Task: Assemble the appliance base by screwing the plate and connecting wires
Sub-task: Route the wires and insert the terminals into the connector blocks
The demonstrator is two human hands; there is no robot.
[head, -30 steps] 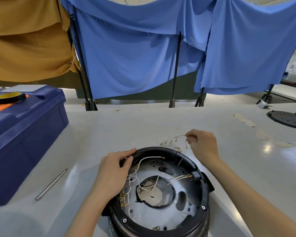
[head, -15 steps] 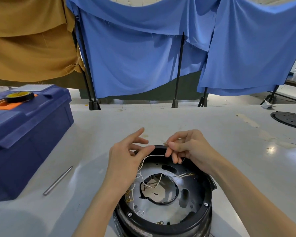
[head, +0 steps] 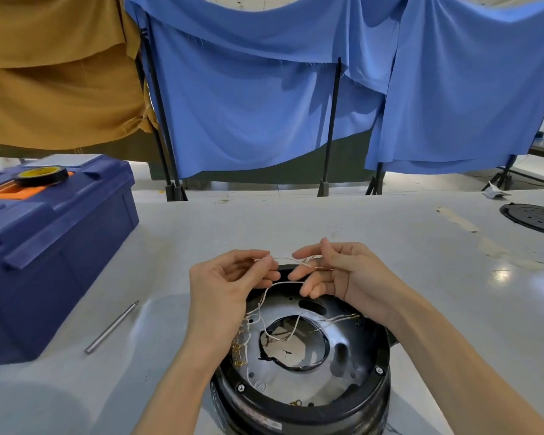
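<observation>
Blue cloths (head: 248,105) and a mustard cloth (head: 54,89) are hung on black stands behind a pale table (head: 327,227). Near the front edge an upturned appliance base (head: 380,390) is seen: a black ring with a silver plate (head: 343,365) set inside. Thin white wires (head: 283,282) rise from it. One wire end is pinched in the fingertips of the left hand (head: 223,287) and another in those of the right hand (head: 349,271), both held just above the far rim.

Trouble could be caused by pulling. A fine lead might be torn from its brass terminal or snagged on the edge of the plate's central hole. The base is steadied by neither hand, so it could be dragged. A wrong pairing of ends cannot be ruled out.
</observation>
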